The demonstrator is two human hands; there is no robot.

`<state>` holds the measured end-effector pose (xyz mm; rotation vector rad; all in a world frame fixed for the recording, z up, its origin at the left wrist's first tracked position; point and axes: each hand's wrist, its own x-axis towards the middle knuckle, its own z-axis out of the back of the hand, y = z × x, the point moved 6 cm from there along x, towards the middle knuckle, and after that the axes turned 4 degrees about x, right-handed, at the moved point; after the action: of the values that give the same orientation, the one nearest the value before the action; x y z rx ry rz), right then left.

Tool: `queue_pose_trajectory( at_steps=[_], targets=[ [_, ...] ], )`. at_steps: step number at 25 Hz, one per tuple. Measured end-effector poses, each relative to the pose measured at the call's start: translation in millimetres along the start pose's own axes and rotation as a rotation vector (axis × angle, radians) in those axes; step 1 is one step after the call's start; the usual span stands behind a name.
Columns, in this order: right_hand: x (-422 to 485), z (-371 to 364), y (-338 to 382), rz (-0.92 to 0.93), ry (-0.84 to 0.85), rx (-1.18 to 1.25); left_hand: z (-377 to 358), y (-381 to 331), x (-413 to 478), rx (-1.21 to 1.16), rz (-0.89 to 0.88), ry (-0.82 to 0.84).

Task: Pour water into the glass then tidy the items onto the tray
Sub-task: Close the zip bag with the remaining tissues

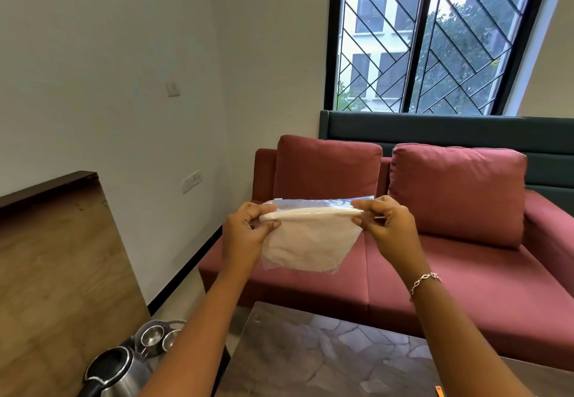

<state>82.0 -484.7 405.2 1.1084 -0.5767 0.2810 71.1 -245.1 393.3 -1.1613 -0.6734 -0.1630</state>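
Hands raised in mid-air, centre of view, above the near end of the red sofa (pixel 466 272). Left hand (pixel 245 235) pinches the left end of the top edge of a clear plastic bag (pixel 310 241); right hand (pixel 388 225) pinches the right end. Fingers (pixel 366 207) of both hands are clenched on the bag's rim, thumbs toward the camera, the top edge drawn straight between them. Bag hangs below the grip and holds a pale, whitish content; what it is cannot be told. Bracelet (pixel 424 281) on the right wrist.

Marbled counter (pixel 326 350) lies near, below the forearms, well apart from the bag. To the near left, on a lower wooden surface (pixel 56 272), a steel kettle (pixel 115 371) stands with its lid open, the left forearm passing just beside it. Just beyond it, small steel cups (pixel 158 337) sit close together, mouths up. Glass and tray for the task are not in view.

Window (pixel 435 36) with a dark grille at far right; white wall (pixel 124 70) at far left.
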Motion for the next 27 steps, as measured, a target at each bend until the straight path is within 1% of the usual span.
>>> queue_pose_trajectory(
  at_steps=[1,3,5,7,9,11,13,16,18,20,21,22,23,26,27],
  targets=[
    [0,-3,-3,-0.019,0.045,0.053,0,-1,-2,0.009,-0.016,-0.012],
    [-3,-11,-7,-0.065,0.122,0.262,0,-2,-6,0.016,-0.037,-0.045],
    [-6,-16,-12,-0.086,0.115,0.417,0,-1,-10,0.009,-0.046,-0.070],
    [-6,-18,-19,-0.094,0.059,0.451,1,0,-14,0.022,-0.054,-0.076],
    [-5,-17,-21,-0.088,0.002,0.370,2,1,-17,0.106,-0.089,-0.079],
    [-4,-19,-19,-0.054,-0.012,0.238,3,-1,-19,0.227,-0.168,-0.094],
    [-3,-22,-15,-0.017,0.035,0.097,5,-1,-19,0.346,-0.213,-0.115],
    [-4,-29,-11,0.003,0.163,-0.085,11,7,-14,0.470,-0.153,-0.109],
    [-5,-35,-7,0.020,0.178,-0.137,13,15,-10,0.478,-0.142,-0.056],
    [-5,-44,-5,0.049,0.174,-0.142,17,23,-7,0.402,-0.136,0.025],
    [-5,-51,-7,0.056,0.197,-0.136,20,30,-7,0.343,-0.109,0.067],
    [-6,-60,-9,0.047,0.241,-0.094,25,38,-7,0.297,-0.072,0.104],
    [-9,-70,-13,0.007,0.297,0.002,31,48,-7,0.265,-0.028,0.134],
    [-23,-104,-32,-0.220,0.463,0.410,49,79,-6,0.183,0.096,0.209],
    [-27,-120,-40,-0.287,0.508,0.463,57,89,-5,0.162,0.115,0.228]
  ],
)
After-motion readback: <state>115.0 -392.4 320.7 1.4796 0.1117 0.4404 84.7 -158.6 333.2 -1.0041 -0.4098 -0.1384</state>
